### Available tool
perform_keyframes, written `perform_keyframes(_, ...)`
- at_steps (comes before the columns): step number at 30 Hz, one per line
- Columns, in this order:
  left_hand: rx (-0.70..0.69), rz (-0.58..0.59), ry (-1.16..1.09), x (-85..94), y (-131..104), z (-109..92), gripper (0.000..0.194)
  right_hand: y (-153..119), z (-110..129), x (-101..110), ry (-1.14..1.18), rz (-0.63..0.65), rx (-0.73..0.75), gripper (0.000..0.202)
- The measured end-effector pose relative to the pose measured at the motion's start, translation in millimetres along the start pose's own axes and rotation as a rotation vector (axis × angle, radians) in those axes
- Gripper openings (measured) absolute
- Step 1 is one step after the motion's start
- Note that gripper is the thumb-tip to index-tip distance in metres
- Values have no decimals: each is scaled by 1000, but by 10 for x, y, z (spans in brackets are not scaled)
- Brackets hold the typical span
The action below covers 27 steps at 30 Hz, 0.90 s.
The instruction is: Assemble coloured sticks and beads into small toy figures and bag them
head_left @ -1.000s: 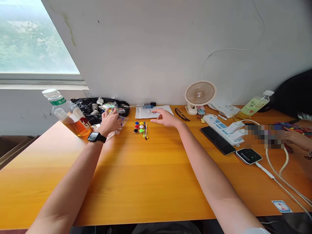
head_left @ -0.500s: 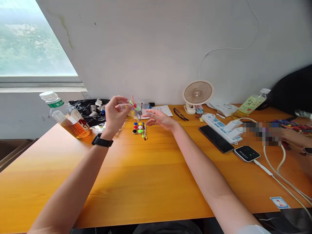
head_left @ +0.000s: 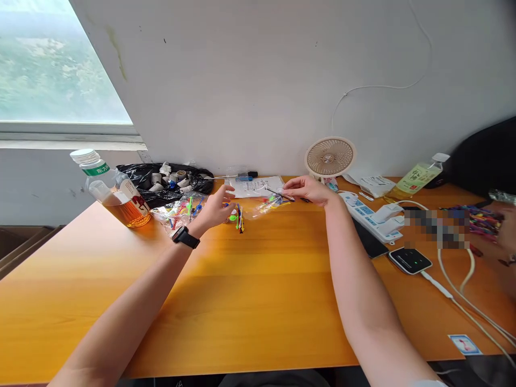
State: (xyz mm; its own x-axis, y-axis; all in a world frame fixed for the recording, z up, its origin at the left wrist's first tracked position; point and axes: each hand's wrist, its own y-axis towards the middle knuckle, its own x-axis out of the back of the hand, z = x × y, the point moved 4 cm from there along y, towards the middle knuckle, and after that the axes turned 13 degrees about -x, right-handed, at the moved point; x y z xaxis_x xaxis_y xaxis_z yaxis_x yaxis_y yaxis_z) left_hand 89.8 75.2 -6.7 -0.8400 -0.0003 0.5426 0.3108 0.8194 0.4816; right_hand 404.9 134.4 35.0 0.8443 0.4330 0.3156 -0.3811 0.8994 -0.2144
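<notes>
My right hand [head_left: 309,191] is at the back of the table, thumb and fingers pinched on the end of a clear plastic bag [head_left: 264,207]. Thin coloured plastic sticks [head_left: 278,201] show in and around this bag. My left hand [head_left: 217,208], with a black watch on its wrist, has its fingers apart and nothing visible in them. It partly hides a group of small coloured round pieces [head_left: 233,217]. Right beside those lies a small bundle of coloured sticks [head_left: 240,219]. A second clear bag with coloured pieces [head_left: 183,212] lies left of my left hand.
At the left stand a tea bottle [head_left: 124,207] and a black bag of grey pieces [head_left: 161,183]. A screwdriver [head_left: 244,177] and paper [head_left: 258,186] lie behind. On the right are a fan [head_left: 330,157], power strip [head_left: 368,215], phone [head_left: 373,244], cables and another person's hand [head_left: 508,231].
The clear bag of sticks has passed from my raised left hand to my right hand, which has moved right. My left hand has lowered toward the round pieces.
</notes>
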Motion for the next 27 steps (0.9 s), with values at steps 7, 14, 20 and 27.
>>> perform_keyframes(7,-230,195,389,-306,-196,80,50,-56,342,-102,-223,-198,139,32)
perform_keyframes(14,-272,252,408,-397,-276,140,39,-156,562,-234,-290,-268,240,25)
perform_keyframes(20,-276,254,420,-357,-269,132,39,-284,637,-78,-218,-463,288,20)
perform_keyframes(27,-260,238,398,-341,-269,145,39,-371,617,167,-36,-547,292,7)
